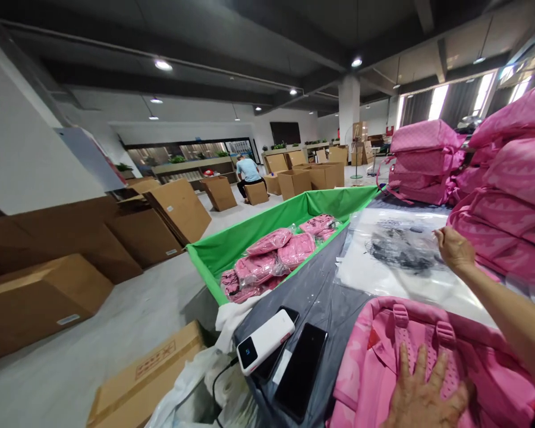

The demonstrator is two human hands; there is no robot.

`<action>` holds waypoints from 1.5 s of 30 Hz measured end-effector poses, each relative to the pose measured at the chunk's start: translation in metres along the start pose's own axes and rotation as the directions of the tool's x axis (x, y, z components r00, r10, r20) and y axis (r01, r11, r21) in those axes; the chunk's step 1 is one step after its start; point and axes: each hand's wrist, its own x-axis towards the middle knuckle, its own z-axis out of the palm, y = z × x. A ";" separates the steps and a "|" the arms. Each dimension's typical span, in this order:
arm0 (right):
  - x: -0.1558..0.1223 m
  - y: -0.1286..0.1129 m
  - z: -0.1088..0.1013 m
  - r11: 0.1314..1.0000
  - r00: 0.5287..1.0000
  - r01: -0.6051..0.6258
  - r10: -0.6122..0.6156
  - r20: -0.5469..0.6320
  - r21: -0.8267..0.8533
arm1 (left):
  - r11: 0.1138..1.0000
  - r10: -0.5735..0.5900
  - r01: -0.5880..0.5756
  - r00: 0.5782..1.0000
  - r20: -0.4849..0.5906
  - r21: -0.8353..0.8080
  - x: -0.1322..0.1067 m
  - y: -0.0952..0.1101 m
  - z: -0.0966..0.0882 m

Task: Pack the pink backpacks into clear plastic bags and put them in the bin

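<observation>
A pink backpack point(374, 356) lies back-side up on the grey table point(321, 291) right in front of me. My left hand point(423, 392) rests flat on its padded back with the fingers spread. My right hand point(452, 246) reaches forward to a stack of clear plastic bags point(396, 255) and its fingers are curled at the top edge of the stack. What they pinch, if anything, is hidden.
Pink backpacks point(503, 178) are piled at the right. A green bin point(232, 244) holds bagged pink backpacks point(271, 261). A white power bank point(265, 342) and a black phone point(303, 368) lie at the table's left edge. Cardboard boxes point(40, 297) cover the floor; a person point(248, 173) sits far off.
</observation>
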 end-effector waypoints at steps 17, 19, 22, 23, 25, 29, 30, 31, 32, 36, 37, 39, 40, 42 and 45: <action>-0.259 -0.122 -0.154 0.864 0.905 0.406 -0.426 0.004 0.298 | -0.204 -0.690 -0.208 0.724 -0.010 -0.957 -0.019 0.126 -0.026; -0.277 -0.123 -0.147 0.880 0.915 0.381 -0.402 0.018 0.284 | -0.229 -0.794 -0.367 0.606 -0.045 -0.902 -0.035 0.119 -0.026; -0.299 -0.122 -0.138 0.903 0.935 0.330 -0.354 0.040 0.276 | 0.056 -0.818 -0.451 0.491 -0.299 -0.891 -0.062 0.112 -0.033; -0.304 -0.122 -0.135 0.911 0.943 0.301 -0.329 0.057 0.282 | 0.197 -0.788 -0.430 0.465 -0.404 -0.881 -0.071 0.110 -0.035; -0.312 -0.122 -0.131 0.924 0.958 0.220 -0.265 0.108 0.314 | 0.476 -0.702 -0.351 0.401 -0.589 -0.807 -0.088 0.104 -0.040; -0.302 -0.117 -0.123 0.869 0.976 -0.044 -0.068 0.207 0.492 | 0.723 -0.620 -0.060 0.384 -0.684 -0.688 -0.123 0.076 -0.042; -0.295 -0.116 -0.121 0.843 0.979 -0.092 -0.021 0.204 0.529 | 0.740 -0.626 0.047 0.416 -0.660 -0.671 -0.133 0.069 -0.041; -0.288 -0.115 -0.120 0.824 0.982 -0.117 0.014 0.187 0.554 | 0.762 -0.622 0.151 0.442 -0.646 -0.630 -0.143 0.064 -0.040; -0.281 -0.115 -0.120 0.817 0.987 -0.117 0.031 0.159 0.564 | 0.799 -0.594 0.234 0.453 -0.665 -0.554 -0.152 0.063 -0.039; -0.271 -0.133 -0.123 0.830 0.996 -0.020 -0.031 0.082 0.557 | 0.933 -0.052 0.342 0.432 -0.900 0.110 -0.170 0.088 -0.032; -0.275 -0.142 -0.124 0.832 0.993 0.024 -0.084 0.082 0.554 | 0.890 0.098 0.359 0.451 -0.887 0.281 -0.168 0.096 -0.033; -0.287 -0.158 -0.128 0.839 0.963 0.144 -0.241 0.121 0.525 | 0.779 0.225 0.411 0.522 -0.823 0.473 -0.158 0.104 -0.039; -0.294 -0.164 -0.130 0.843 0.931 0.224 -0.333 0.149 0.488 | 0.738 0.217 0.450 0.548 -0.808 0.503 -0.154 0.104 -0.044; -0.306 -0.168 -0.134 0.836 0.843 0.421 -0.504 0.189 0.351 | 0.674 0.159 0.538 0.564 -0.810 0.506 -0.151 0.093 -0.058; -0.314 -0.148 -0.136 0.759 0.738 0.649 -0.645 0.200 0.056 | 0.613 0.148 0.593 0.563 -0.813 0.523 -0.170 0.071 -0.075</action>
